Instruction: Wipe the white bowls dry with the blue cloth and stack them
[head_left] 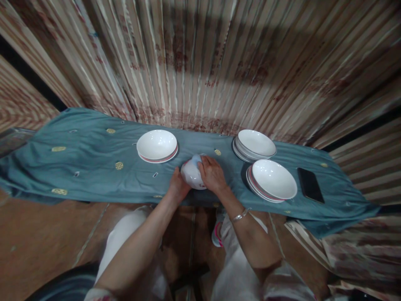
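Over the front of the cloth-covered table I hold a white bowl (191, 176) with reddish marks on its outside, tilted with its outer side toward me. My left hand (179, 186) grips its left edge, the fingers partly hidden behind it. My right hand (212, 173) is closed round a small light blue sponge or cloth (196, 159), pressed against the top of the bowl. Left of my hands sits a short stack of white bowls (157, 144). On the right stand two more stacks, white bowls at the back (257, 143) and red-edged bowls in front (274, 179).
A teal patterned cloth (94, 167) covers the long narrow table. A black phone (310, 184) lies on it beside the front right stack. Pleated curtains (188, 62) hang close behind. A dark round tub or seat (67, 286) is on the floor at lower left.
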{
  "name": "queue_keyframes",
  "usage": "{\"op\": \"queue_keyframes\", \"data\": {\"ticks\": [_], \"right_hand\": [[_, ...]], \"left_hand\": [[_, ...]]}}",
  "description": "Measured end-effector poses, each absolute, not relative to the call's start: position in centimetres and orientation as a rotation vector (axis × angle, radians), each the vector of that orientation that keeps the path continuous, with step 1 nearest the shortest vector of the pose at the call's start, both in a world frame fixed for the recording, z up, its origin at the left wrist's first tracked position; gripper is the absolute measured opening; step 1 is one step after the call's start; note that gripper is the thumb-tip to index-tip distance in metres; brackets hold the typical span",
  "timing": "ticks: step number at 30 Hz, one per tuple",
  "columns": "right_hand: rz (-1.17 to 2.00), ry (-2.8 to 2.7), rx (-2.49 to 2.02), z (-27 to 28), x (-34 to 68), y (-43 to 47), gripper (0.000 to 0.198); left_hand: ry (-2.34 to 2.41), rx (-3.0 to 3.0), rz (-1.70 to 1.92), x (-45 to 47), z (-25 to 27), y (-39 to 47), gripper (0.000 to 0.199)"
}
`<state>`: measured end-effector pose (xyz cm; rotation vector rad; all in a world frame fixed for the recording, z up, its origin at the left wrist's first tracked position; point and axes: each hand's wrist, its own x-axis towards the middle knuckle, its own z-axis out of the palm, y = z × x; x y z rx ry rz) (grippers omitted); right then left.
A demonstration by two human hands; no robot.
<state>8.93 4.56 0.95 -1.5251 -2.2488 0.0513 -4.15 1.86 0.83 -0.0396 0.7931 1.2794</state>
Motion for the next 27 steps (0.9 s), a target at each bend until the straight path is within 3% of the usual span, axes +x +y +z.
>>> {"op": "queue_keyframes", "data": {"ticks": [20, 27], "right_hand": [[-0.129, -2.338, -1.716, 2.8, 10.2, 0.2, 0.032], [-0.128, -2.338, -1.59, 2.9, 10.4, -0.4, 0.023]], "left_hand": [[0.759, 0.084, 1.283, -3.8, 0.5, 1.8, 0.056], [0.788, 0.076, 1.32, -3.5, 1.2, 1.7, 0.05]]}}
